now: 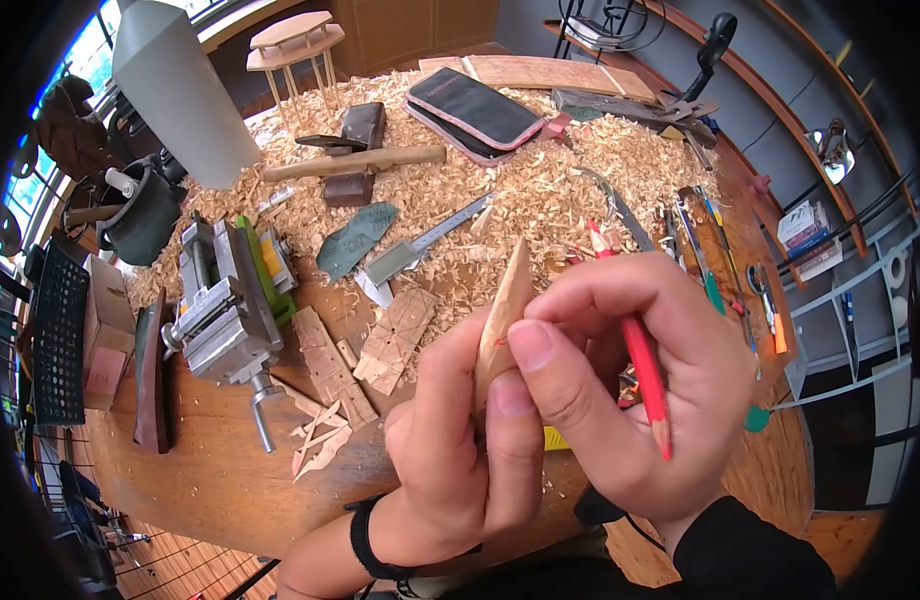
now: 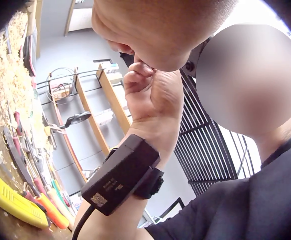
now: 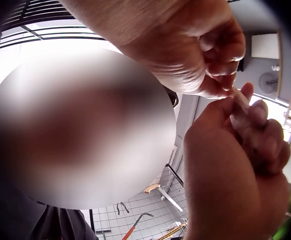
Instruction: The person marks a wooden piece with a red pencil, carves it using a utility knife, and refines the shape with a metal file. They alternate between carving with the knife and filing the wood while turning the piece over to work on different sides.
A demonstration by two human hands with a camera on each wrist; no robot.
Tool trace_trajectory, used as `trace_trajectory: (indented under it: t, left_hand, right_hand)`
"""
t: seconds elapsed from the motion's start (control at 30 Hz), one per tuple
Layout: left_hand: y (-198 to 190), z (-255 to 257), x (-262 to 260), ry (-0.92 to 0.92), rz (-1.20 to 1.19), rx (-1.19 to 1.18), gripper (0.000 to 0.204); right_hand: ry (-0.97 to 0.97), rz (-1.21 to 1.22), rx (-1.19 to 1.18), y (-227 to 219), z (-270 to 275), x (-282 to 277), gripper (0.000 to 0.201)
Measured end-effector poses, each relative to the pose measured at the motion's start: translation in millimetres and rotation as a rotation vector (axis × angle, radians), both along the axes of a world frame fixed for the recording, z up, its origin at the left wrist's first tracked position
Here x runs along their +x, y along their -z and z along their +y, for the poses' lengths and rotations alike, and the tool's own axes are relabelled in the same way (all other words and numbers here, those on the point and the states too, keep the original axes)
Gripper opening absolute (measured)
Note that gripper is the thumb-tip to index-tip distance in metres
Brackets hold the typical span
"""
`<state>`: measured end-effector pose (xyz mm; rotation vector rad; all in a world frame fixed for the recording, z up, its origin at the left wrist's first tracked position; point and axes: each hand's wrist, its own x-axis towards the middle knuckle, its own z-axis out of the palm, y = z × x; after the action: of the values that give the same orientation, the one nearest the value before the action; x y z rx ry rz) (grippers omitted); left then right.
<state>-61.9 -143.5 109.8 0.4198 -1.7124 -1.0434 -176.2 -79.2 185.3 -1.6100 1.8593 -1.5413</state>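
The carved wooden piece [image 1: 505,320], pointed at its upper end, stands tilted between the fingertips: the left hand [image 1: 460,450] grips its lower part between thumb and curled fingers, while the right hand [image 1: 645,370] pinches its side with thumb and forefinger. A red pencil [image 1: 645,370] also crosses the right hand, passing behind the forefinger and over the palm, so it takes up space beside the pinching fingers. Just below the fingers, a yellow object [image 1: 555,438] is mostly hidden by the hands. Left of the left fingers lie drilled wooden plates [image 1: 398,340], thin wood offcuts [image 1: 325,440] and, farther out, a metal bench vise [image 1: 225,315]. Beyond the fingertips, the digital caliper [image 1: 395,260] rests by a torn sheet of sandpaper [image 1: 355,240], with a hammer [image 1: 360,160] and a dark zip case [image 1: 475,108] farther off among heaped wood shavings [image 1: 530,200]. Right of the right fingers, scissors [image 1: 758,280] and slim hand tools [image 1: 695,240] crowd the workbench [image 1: 200,450]; the right hand blocks part of that side from the head view.
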Motion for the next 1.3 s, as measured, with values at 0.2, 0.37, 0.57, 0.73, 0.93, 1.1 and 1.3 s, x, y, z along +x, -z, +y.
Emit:
trace_trajectory:
  t: [0.2,0.37,0.57,0.73,0.93,1.1,1.3]
  left_hand:
    - [-15.7,5.1,8.8,0.165,0.005,0.386,0.035]
    - [-30.3,7.6,0.1,0.189,0.048,0.648,0.044]
    - [-17.5,7.7,-0.2,0.109,0.016,0.436,0.040]
    - [-10.8,5.8,2.8,0.159,0.030,0.381,0.031]
    - [-9.3,5.2,1.5,0.138,0.010,0.352,0.030]
    - [-10.2,4.4,4.1,0.153,-0.032,0.349,0.029]
    - [-18.2,6.2,0.1,0.252,0.110,0.601,0.032]
  right_hand:
    - [0.113,-0.174,-0.061,0.6,-3.1,0.7,0.015]
    - [0.078,-0.161,-0.034,0.6,-4.3,-5.7,0.016]
    - [0.051,-0.089,0.042,-0.8,-1.2,-1.7,0.014]
    - [0.003,0.013,0.008,3.8,-2.9,-5.0,0.013]
    - [-0.029,-0.063,0.043,6.3,-4.6,-4.4,0.010]
    - [-0.025,-0.053,0.054,5.1,-4.2,-5.2,0.010]
    - [0.037,-0.057,0.053,0.5,-3.4,-7.4,0.012]
